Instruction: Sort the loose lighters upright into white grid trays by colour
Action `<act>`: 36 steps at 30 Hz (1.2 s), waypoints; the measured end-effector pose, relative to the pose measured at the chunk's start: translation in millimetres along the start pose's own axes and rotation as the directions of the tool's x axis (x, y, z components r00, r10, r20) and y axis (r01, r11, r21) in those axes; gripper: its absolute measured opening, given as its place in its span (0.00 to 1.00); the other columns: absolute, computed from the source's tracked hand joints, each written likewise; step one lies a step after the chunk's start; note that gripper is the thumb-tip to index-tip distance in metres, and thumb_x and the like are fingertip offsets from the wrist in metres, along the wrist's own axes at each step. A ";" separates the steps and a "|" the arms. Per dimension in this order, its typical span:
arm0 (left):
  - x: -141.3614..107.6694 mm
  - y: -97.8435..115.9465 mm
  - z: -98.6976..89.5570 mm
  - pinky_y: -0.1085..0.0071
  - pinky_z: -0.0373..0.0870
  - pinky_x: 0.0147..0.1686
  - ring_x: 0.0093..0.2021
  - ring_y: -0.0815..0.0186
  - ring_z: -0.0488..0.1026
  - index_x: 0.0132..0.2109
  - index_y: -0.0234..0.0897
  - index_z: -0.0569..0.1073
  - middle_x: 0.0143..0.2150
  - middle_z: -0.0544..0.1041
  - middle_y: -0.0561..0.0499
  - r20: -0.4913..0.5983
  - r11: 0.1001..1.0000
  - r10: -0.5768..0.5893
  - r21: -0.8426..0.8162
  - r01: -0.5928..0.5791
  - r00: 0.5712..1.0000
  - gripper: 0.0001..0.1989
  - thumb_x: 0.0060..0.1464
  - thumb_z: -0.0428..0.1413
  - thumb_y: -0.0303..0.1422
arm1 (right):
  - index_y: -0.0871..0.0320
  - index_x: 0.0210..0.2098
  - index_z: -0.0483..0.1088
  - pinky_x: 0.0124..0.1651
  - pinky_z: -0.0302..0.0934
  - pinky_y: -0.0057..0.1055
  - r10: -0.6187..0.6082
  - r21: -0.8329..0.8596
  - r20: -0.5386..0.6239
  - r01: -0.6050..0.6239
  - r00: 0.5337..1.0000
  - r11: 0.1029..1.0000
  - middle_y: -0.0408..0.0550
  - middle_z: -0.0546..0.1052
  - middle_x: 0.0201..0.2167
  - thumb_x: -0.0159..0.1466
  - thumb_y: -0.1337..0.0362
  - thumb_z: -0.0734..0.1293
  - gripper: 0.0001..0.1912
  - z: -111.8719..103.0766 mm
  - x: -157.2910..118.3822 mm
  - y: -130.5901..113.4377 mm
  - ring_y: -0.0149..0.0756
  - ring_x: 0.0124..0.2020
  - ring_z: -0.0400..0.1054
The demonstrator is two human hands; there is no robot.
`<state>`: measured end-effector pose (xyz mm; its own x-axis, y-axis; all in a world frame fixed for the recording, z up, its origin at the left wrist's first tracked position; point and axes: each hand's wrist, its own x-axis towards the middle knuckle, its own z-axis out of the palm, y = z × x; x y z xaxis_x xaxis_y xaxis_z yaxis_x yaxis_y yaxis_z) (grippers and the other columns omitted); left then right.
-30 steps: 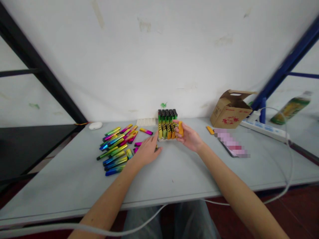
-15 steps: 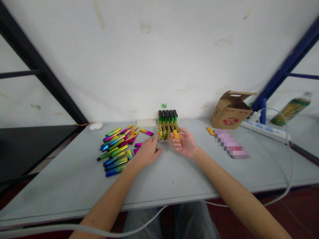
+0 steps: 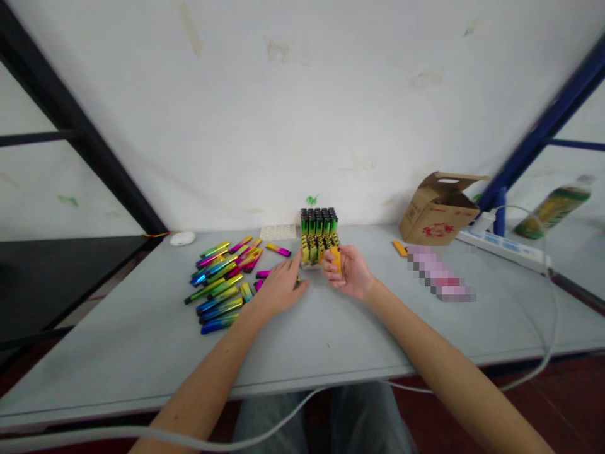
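Observation:
A tray of upright lighters (image 3: 312,252) stands near the wall, green ones with black tops at the back and yellow-gold ones in front. My right hand (image 3: 353,272) is closed around a small flat orange piece (image 3: 336,257) at the tray's front right corner; its exact kind is unclear. My left hand (image 3: 282,284) rests on the table with fingers stretched out, the fingertips by the tray's front left edge. Under and beside this palm lie a few lighters, partly hidden. Further left is a loose pile of shiny multicoloured lighters (image 3: 222,277).
A pale grid tray (image 3: 278,232) and a white case (image 3: 182,239) lie along the wall. To the right are an open cardboard box (image 3: 437,214), another orange piece (image 3: 399,248), a pixelated pink item (image 3: 437,274) and a white power strip (image 3: 505,249). A white cable (image 3: 553,315) loops past the table edge.
The orange piece in my right hand has turned slightly and shifted a little to the right. My left hand and the lighters look unmoved.

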<state>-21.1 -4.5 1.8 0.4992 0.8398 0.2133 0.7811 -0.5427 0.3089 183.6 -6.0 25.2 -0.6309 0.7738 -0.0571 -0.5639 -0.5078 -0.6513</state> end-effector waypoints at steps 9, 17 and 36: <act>0.5 -1.5 1.6 0.52 0.62 0.57 0.60 0.48 0.65 0.69 0.27 0.45 0.58 0.68 0.32 -0.005 1.000 0.007 0.000 -0.007 1.000 0.36 0.60 0.50 0.37 | 0.58 0.42 0.65 0.13 0.46 0.15 0.098 -0.046 -0.034 -0.100 0.995 0.994 0.41 0.65 0.22 0.72 0.54 0.48 0.20 3.5 -0.7 0.3 0.23 0.15 0.54; 0.2 -3.1 2.1 0.50 0.63 0.56 0.59 0.48 0.66 0.68 0.28 0.46 0.59 0.68 0.31 -0.023 0.999 0.038 -0.037 -0.038 0.999 0.35 0.59 0.49 0.36 | 0.67 0.49 0.66 0.40 0.71 0.32 0.029 -0.017 -0.009 -0.030 1.000 0.999 0.58 0.78 0.37 0.72 0.51 0.43 0.31 7.5 1.6 0.4 0.36 0.37 0.75; -0.7 0.7 -1.3 0.52 0.62 0.57 0.60 0.48 0.65 0.68 0.28 0.47 0.59 0.68 0.32 0.001 1.000 -0.004 -0.012 0.004 1.000 0.35 0.59 0.49 0.37 | 0.60 0.41 0.69 0.20 0.57 0.19 -0.109 -0.103 -0.110 0.098 0.988 0.990 0.39 0.68 0.21 0.63 0.67 0.62 0.08 3.9 -2.3 -3.2 0.24 0.18 0.61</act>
<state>-21.5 -5.5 3.1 0.4963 0.8422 0.2106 0.7788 -0.5391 0.3207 184.8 -7.7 30.3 -0.5031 0.8615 -0.0683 -0.5652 -0.3878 -0.7281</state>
